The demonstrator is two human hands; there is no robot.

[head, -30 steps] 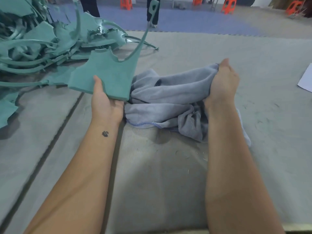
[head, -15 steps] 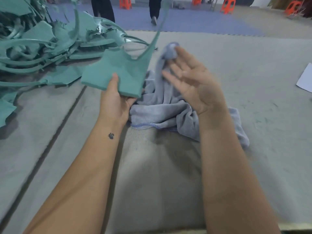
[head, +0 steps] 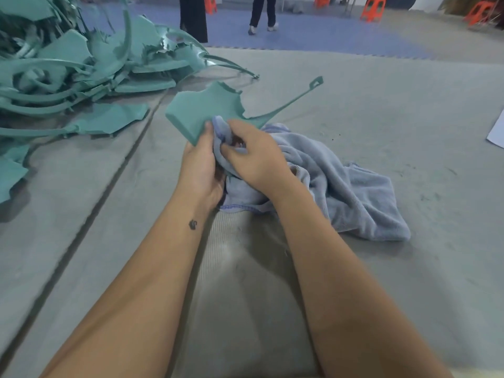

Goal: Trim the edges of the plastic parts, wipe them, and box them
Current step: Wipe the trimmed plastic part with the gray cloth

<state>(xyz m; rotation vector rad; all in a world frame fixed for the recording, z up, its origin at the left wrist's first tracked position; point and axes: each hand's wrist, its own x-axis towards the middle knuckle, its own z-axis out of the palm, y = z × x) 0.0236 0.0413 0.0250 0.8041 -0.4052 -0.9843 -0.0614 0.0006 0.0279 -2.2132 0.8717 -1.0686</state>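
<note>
A teal plastic part (head: 201,110) with a jagged far edge and a long thin arm reaching to the right is held low over the table. My left hand (head: 200,165) grips its near corner, thumb on top. My right hand (head: 253,156) bunches a fold of the grey-blue cloth (head: 349,186) and presses it against the part's near edge, beside my left thumb. The rest of the cloth lies crumpled on the table to the right.
A large heap of teal plastic parts and offcuts (head: 81,77) fills the table's far left. The grey padded table (head: 381,105) has a seam running diagonally at the left. A white sheet (head: 496,132) lies at the right edge. Two people's legs (head: 193,17) and orange stools (head: 372,8) are beyond.
My right hand, open above the cloth half a second ago, has closed on a fold of cloth and come to the part. The part has dropped lower and tilted flatter.
</note>
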